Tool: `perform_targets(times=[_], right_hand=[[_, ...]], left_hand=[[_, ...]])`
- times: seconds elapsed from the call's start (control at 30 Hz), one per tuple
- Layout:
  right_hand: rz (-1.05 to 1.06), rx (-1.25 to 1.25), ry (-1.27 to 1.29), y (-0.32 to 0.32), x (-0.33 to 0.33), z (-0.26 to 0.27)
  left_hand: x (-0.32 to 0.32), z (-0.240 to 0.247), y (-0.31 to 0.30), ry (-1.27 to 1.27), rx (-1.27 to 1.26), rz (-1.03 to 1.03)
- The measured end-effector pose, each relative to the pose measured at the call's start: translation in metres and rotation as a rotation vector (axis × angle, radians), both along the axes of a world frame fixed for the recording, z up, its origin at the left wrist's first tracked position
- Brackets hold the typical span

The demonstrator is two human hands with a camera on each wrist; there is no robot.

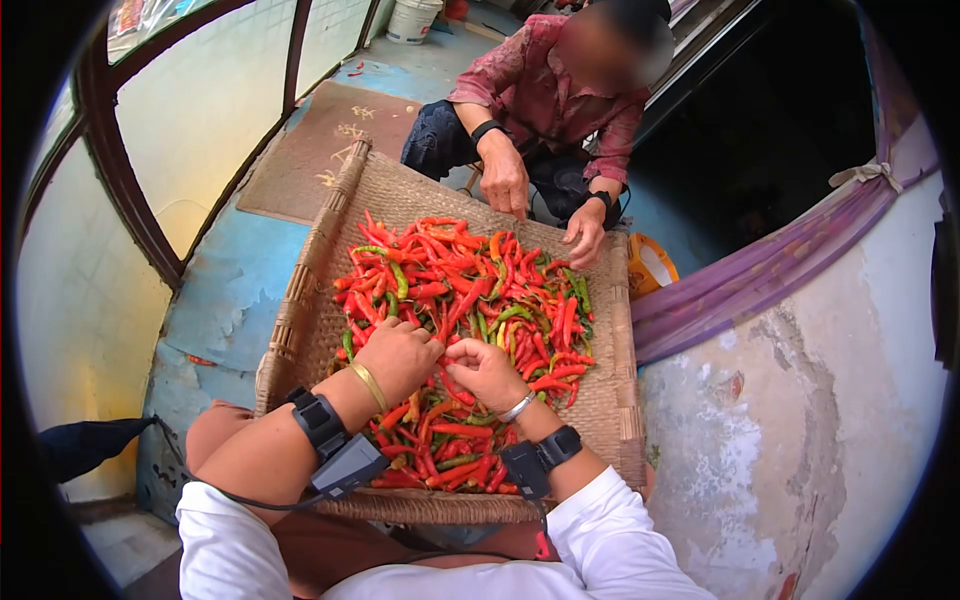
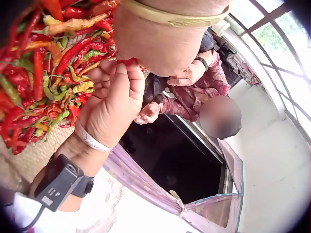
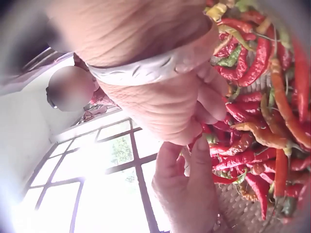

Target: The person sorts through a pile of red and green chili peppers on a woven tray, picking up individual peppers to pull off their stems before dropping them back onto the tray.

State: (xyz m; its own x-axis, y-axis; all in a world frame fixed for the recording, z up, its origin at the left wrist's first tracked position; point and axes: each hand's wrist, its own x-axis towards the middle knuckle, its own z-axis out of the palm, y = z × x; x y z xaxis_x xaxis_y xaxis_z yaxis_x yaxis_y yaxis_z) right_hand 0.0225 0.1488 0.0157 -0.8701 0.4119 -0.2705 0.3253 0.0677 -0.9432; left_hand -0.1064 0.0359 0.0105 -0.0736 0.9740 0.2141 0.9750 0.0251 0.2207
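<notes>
My left hand (image 1: pixel 400 358) and right hand (image 1: pixel 486 376) pinched red pepper (image 2: pixel 129 62) between nearly closed fingertips, at my twelve o'clock above heap (image 1: pixel 430 280); paired hold presumably steadied it, tray (image 1: pixel 312 258) edges apparently contained heap.

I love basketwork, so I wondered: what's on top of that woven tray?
The woven tray holds a heap of peppers, mostly red, some green or orange. Bare weave shows along its far side; whatever lies beneath the heap is covered.
</notes>
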Motion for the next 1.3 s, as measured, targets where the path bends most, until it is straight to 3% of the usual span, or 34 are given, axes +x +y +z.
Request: perform_targets(times=[0.07, 0.27, 0.4, 0.47, 0.5, 0.57, 0.67, 0.73, 0.8, 0.97, 1.2, 1.3], right_hand=[[0.019, -0.026, -0.004, 0.008, 0.006, 0.001], [0.023, -0.038, 0.008, 0.04, 0.014, 0.013], [-0.223, -0.107, 0.11, 0.081, 0.007, 0.018], [-0.546, -0.22, 0.232, 0.09, -0.009, 0.023], [-0.547, -0.222, 0.23, 0.091, -0.015, 0.025], [-0.718, -0.021, 0.142, 0.087, -0.03, 0.024], [-0.245, 0.44, 0.006, 0.072, -0.05, 0.005], [0.084, 1.118, 0.086, 0.056, -0.07, -0.004], [0.241, 1.311, 0.22, 0.04, -0.09, 0.001], [0.433, 1.212, -0.168, 0.031, -0.127, -0.008], [0.436, 1.085, -0.304, 0.037, -0.144, -0.006], [0.365, 1.068, -0.249, 0.037, -0.147, -0.021]], left_hand=[[0.003, 0.001, -0.001, -0.189, -0.102, 0.023], [0.001, 0.009, -0.004, -0.147, -0.115, 0.096], [-0.006, 0.001, -0.006, -0.102, -0.218, 0.136], [-0.005, -0.002, -0.005, -0.105, -0.28, 0.113], [-0.004, -0.003, -0.004, -0.106, -0.34, 0.09], [-0.001, 0.0, -0.005, -0.1, -0.369, 0.068], [0.004, 0.007, -0.009, -0.071, -0.411, 0.026], [0.007, 0.009, -0.009, -0.063, -0.39, -0.023], [0.009, 0.013, -0.01, -0.051, -0.414, -0.052], [0.013, 0.006, -0.014, -0.053, -0.364, -0.08], [0.011, 0.006, -0.013, -0.066, -0.389, -0.099], [0.009, 0.009, -0.014, -0.066, -0.361, -0.092]])
